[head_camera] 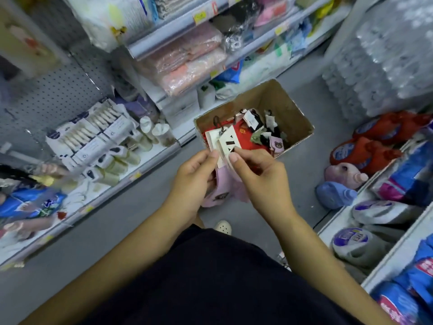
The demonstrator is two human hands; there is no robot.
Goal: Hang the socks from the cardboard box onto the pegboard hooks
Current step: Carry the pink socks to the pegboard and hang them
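Grey shop floor (131, 219) runs up the middle of the frame between 2 runs of shelving; at the upper left a grey pegboard (58, 90) rises behind a shelf of white boxed goods (93, 137), blurred; pink wrapped packs (194, 62) lie on the shelves at the upper centre; a shrink-wrapped block of clear bottles (386, 55) fills the upper right; red, pink and blue detergent jugs (365, 156) stand at the right edge. The cardboard box (302, 127) sits open on the floor just above the centre, tilted in the frame; inside it lies a loose heap of socks (257, 134) in red, black, green and pink, several with white card labels and dark hangers. Just below the box, at the centre, both hands hold 1 bundle of pink socks (222, 184) above the floor; the socks hang down between the palms, and their white card labels (225, 141) stick up over the near edge of the box. The left hand (194, 181) is curled round the bundle with its thumb pressed on the cards' left side; the right hand (255, 174) pinches the cards between thumb and forefinger on the right side. A dark garment (210, 277) fills the lower centre, with the toe of 1 pale shoe (223, 227) showing above it.
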